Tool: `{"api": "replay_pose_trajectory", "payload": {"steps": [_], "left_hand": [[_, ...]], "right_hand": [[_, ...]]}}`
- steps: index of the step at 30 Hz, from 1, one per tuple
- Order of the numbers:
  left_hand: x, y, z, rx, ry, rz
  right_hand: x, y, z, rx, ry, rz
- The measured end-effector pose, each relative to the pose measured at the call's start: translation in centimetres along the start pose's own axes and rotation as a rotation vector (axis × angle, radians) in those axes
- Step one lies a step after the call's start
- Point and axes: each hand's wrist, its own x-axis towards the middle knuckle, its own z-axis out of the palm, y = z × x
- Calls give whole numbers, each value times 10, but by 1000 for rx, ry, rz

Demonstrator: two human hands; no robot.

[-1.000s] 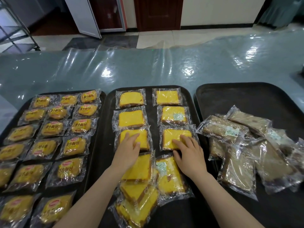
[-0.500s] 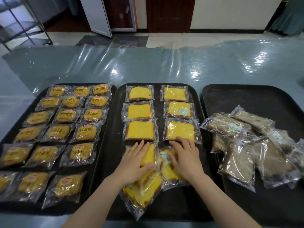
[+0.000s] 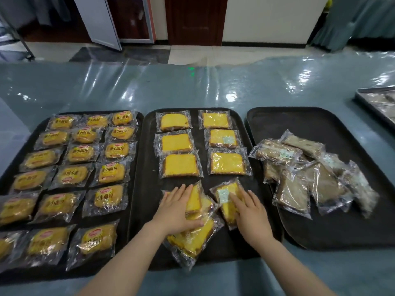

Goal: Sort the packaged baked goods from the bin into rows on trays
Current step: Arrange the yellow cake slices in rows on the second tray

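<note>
Both hands have slid back toward the near edge since a second ago, off the third row of yellow cakes and onto the loose pile below it. Left hand [image 3: 178, 212] lies flat, fingers straight and slightly spread, pressing on the heap of overlapping cakes [image 3: 193, 238]; it grips nothing. Right hand [image 3: 249, 212] is likewise flat and open, fingertips resting on a single tilted cake [image 3: 226, 194] that has been drawn a little apart from the heap, toward the right column.

On the middle tray [image 3: 141, 189], six cakes already lie in two columns of three; the tilted one looks to be next for the fourth row, and the heap of perhaps three or four remains to be laid out. Left tray [image 3: 134, 212] is filled with small buns [image 3: 109, 196] in three tidy columns and seems finished. Right tray [image 3: 299, 122] holds brown slices [image 3: 299, 189] in an unsorted pile, none yet in rows. I judge the task a little past halfway. At the far right of the table [image 3: 192, 90] a metal tray [image 3: 363, 99] shows only in part.
</note>
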Motion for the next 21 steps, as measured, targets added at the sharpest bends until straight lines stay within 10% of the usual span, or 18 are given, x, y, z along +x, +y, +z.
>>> {"api": "replay_pose_trajectory", "payload": {"steps": [13, 21], "left_hand": [[-23, -24, -8, -221, 9, 95], [-13, -16, -35, -160, 569, 63]], "right_hand": [[-26, -21, -3, 122, 127, 214], [-4, -13, -49, 459, 391, 114]]}}
